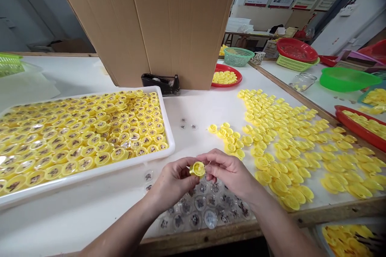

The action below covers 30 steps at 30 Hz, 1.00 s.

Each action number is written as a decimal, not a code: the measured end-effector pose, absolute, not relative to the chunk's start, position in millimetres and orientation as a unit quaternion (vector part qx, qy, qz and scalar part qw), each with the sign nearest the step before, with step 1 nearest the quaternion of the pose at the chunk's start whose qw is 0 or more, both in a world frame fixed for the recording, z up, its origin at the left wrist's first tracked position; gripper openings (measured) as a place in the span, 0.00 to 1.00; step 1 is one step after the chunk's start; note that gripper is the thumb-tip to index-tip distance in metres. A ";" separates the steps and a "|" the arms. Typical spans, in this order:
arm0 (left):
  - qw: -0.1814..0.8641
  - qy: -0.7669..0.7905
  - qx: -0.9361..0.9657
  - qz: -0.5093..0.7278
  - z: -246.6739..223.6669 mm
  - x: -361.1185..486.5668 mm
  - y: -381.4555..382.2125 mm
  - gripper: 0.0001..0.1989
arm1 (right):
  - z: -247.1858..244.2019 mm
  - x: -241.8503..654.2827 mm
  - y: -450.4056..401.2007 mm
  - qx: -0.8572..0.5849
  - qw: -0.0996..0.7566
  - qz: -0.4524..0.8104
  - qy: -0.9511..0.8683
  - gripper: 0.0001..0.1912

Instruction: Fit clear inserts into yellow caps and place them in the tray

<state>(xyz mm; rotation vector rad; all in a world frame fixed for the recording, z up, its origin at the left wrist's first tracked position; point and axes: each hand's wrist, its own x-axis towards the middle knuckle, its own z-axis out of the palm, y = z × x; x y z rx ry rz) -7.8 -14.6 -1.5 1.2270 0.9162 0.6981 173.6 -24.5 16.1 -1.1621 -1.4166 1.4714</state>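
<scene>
Through the head camera I am watching the left hand [171, 182] clenching a round yellow plastic cap [197, 169] between thumb and fingers, holding it up in the air between both hands. The right hand [229, 170] is curving in from the other side, and its fingertips [208, 160] are pressing at the cap's edge; from here I cannot tell whether they are gripping it or only touching it. Directly below the hands, a loose cluster of clear round plastic domes [196, 209] with dark printed pictures is lying on the white table [75, 225]. To the left, a white rectangular plastic tray [90, 178] is holding rows of yellow caps with clear printed tops [90, 128]. To the right, a wide spread of loose yellow plastic caps [286, 156] is covering the tabletop. Farther ahead, a black tape dispenser [161, 84] is sitting against a tall brown cardboard sheet [181, 20], and a round red plastic tray [232, 66] is holding more yellow caps beside a green plastic basket [238, 56].
</scene>
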 end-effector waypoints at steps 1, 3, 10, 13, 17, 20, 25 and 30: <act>0.660 0.407 0.552 0.307 0.2 -6.9 -14.7 0.16 | 14.8 173.6 -24.5 -0.462 0.386 0.584 -0.544 0.12; 0.665 0.396 0.548 0.318 2.9 -5.6 -14.0 0.15 | 12.0 174.9 -23.7 -0.476 0.385 0.587 -0.530 0.10; 0.752 0.326 0.464 0.337 -0.9 -3.6 -9.8 0.17 | 19.0 178.5 -30.2 -0.512 0.373 0.442 -0.635 0.08; 0.741 0.341 0.475 0.330 -5.8 -4.4 -11.7 0.18 | 25.2 175.5 -34.2 -0.526 0.343 0.360 -0.690 0.11; 0.714 0.365 0.503 0.323 -8.2 -8.9 -14.3 0.19 | 26.3 170.8 -35.4 -0.531 0.318 0.313 -0.721 0.10; 0.721 0.368 0.480 0.339 -8.7 -12.4 -14.7 0.20 | 23.4 168.5 -35.0 -0.525 0.330 0.335 -0.709 0.11; 0.764 0.352 0.405 0.357 -10.1 -12.7 -15.2 0.24 | 23.5 166.4 -35.7 -0.511 0.346 0.337 -0.711 0.11; 0.775 0.351 0.376 0.367 -9.4 -11.2 -16.4 0.25 | 26.4 164.7 -38.7 -0.504 0.329 0.282 -0.747 0.12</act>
